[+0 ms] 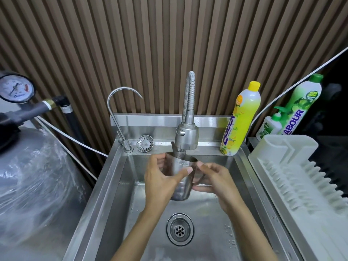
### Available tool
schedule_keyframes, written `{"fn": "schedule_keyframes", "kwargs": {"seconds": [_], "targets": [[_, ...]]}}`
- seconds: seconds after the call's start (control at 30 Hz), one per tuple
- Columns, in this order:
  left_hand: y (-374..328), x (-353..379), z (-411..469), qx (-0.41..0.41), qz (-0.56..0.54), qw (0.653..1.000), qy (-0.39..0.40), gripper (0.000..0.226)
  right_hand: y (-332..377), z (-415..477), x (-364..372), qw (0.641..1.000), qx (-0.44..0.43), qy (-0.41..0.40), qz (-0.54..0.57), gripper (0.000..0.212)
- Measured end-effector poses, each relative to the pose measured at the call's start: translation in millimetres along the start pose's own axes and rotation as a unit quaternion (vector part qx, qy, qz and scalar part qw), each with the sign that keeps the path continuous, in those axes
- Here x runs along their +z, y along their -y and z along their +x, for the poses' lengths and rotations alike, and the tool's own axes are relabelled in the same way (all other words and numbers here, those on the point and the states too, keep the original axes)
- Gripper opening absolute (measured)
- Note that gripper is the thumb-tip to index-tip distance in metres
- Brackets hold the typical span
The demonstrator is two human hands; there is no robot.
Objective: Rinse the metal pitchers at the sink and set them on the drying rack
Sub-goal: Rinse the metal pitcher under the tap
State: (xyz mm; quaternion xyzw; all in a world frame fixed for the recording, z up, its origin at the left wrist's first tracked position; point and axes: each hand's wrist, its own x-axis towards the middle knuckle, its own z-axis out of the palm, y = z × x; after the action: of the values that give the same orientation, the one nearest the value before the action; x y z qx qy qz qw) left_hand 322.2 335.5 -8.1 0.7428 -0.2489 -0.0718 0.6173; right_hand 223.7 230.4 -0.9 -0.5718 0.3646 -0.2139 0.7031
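Pitcher rim just beneath faucet head

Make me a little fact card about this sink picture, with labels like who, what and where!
place: steel sink, under the spray tap
left hand: grips the body of the metal pitcher
right hand: holds the pitcher's handle
pitcher: upright over the basin, mouth just below the tap head
water: cannot tell if it is running
drying rack: white, right of the sink
soap: yellow bottle on the sink's back rim; green bottle behind the rack
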Motion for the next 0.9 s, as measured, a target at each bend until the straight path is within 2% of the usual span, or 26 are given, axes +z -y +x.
{"fn": "schedule_keyframes", "kwargs": {"seconds": [0.13,0.2,0.3,0.37,0.43,0.53,0.6,0.67,0.77,0.9], "targets": [[6,9,-6,-0.074,-0.070,0.992,0.071,0.060,17,-3,-17,0.984,-0.059,-0.085,-0.148,0.022],[10,14,-7,-0.102,-0.121,0.982,0.104,0.063,24,-7,-21,0.965,-0.107,-0.105,-0.215,0.027],[15,23,-6,-0.102,-0.178,0.972,0.117,0.055,26,-10,-20,0.949,-0.160,-0.102,-0.254,0.019],[13,28,-4,-0.079,-0.211,0.968,0.107,0.058,26,-10,-16,0.957,-0.178,-0.091,-0.210,0.016],[10,29,0,-0.051,-0.230,0.968,0.082,0.064,27,-7,-13,0.975,-0.177,-0.054,-0.122,0.019],[3,20,8,0.018,-0.174,0.983,0.048,0.074,21,4,-9,0.990,-0.122,0.038,0.061,0.025],[-5,9,10,0.069,-0.110,0.990,0.051,0.074,14,11,-5,0.971,-0.062,0.097,0.211,0.023],[-10,0,10,0.103,-0.067,0.991,0.055,0.072,8,11,1,0.945,-0.017,0.137,0.297,0.017],[-14,-8,7,0.141,0.004,0.990,0.022,0.072,-3,6,9,0.948,0.025,0.156,0.278,0.014],[-13,-4,0,0.087,0.028,0.995,-0.025,0.070,-5,3,10,0.976,0.019,0.090,0.196,0.006]]}}
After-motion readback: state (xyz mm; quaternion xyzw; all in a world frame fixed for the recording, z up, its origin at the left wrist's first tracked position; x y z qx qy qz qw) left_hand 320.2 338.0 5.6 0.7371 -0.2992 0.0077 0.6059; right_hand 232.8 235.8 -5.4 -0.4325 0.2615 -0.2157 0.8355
